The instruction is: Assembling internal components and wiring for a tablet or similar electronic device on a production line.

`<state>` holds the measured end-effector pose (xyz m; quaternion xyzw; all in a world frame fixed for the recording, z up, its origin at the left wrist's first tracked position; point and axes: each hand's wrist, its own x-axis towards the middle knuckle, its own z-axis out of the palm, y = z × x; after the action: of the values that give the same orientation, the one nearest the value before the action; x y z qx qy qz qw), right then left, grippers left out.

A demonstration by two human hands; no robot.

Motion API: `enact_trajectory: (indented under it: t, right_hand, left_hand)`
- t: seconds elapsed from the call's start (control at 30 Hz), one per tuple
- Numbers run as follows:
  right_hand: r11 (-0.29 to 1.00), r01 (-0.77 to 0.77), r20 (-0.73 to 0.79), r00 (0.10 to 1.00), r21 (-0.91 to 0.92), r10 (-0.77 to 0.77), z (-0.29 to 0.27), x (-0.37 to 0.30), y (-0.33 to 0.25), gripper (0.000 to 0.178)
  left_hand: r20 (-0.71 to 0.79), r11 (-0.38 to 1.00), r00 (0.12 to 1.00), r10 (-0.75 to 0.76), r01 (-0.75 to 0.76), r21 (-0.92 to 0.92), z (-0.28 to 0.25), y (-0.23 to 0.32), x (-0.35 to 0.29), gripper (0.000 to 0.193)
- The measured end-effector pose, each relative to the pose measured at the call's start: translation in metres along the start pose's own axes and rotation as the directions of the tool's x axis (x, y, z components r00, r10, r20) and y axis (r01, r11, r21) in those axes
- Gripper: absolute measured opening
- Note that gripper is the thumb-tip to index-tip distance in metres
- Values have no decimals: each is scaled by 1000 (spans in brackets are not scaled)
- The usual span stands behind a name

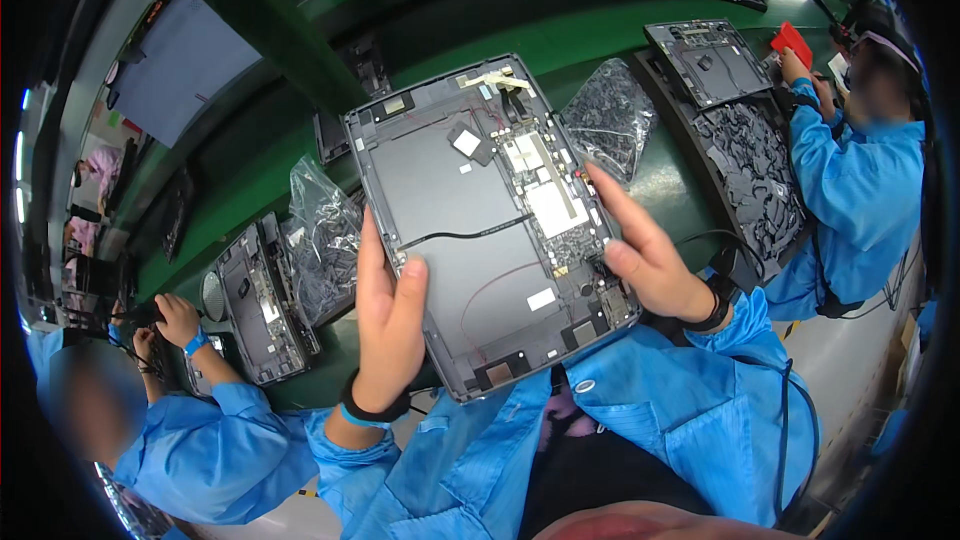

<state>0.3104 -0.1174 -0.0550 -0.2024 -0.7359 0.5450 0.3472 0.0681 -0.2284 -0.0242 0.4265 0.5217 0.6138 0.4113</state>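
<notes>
Grey metal fills the middle of the scene: an opened tablet chassis, back cover off, held up tilted over a green conveyor belt. Its dark flat panel takes up most of the inside, with a strip of circuit boards along its right side and a thin black cable crossing the middle.

The person's left hand grips the chassis at its near left edge, thumb laid over the inner face and fingers wrapped behind. The right hand holds the right edge, its fingers stretched out flat across the circuit boards, thumb pressed near the lower right corner. Both wrists wear black straps, and blue coat sleeves run back to the body.

On the belt to the left lies a crumpled clear plastic bag, and just beyond it another open chassis that a co-worker's hands rest near. Far right sits a second clear bag, then a tray of dark parts beside another worker in blue.
</notes>
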Motion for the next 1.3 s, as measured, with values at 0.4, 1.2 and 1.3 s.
enact_trajectory:
  t: [0.4, 1.2, 1.3]
  right_hand:
    - [947, 31, -109, 994, 319, 4, -37, 42, 21, 48]
    - [557, 69, -34, 985, -828, -171, -86, 109, 174, 8]
    - [674, 41, -86, 984, -738, -154, -73, 116, 150, 8]
  left_hand:
    - [-213, 952, 975, -61, 121, 283, -11, -30, 12, 57]
    - [-211, 827, 965, -156, 244, 507, -145, -149, 95, 30]
    - [54, 415, 970, 238, -152, 897, -135, -119, 91, 23]
